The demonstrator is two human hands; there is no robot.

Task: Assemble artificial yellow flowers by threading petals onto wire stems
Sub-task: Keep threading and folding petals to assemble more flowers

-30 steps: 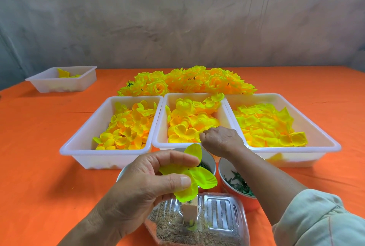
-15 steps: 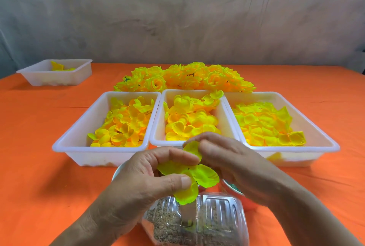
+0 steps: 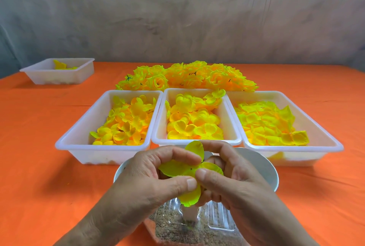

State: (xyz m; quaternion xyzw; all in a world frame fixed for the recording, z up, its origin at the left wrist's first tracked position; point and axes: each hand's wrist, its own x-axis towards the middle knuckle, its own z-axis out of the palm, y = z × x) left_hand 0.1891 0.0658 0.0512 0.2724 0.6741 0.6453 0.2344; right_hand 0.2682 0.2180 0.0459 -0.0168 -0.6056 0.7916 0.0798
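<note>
Both hands meet on one lime-yellow petal layer (image 3: 183,168), held in the air. The left hand (image 3: 150,178) pinches its left lobes between thumb and curled forefinger. The right hand (image 3: 233,182) pinches the right side, its thumb lying by the small centre hole. No wire stem shows, so whether one is through the hole cannot be told. Just beyond the fingers (image 3: 177,183) stand three white trays (image 3: 195,142) well filled with loose petals, and behind those lies a heap of finished flowers (image 3: 185,75) on the orange tabletop (image 3: 39,147). Below the fingers sits a clear box of grit (image 3: 173,232). Judging by this, many blooms are done, this one looks barely begun, and plenty of petals remain
</note>
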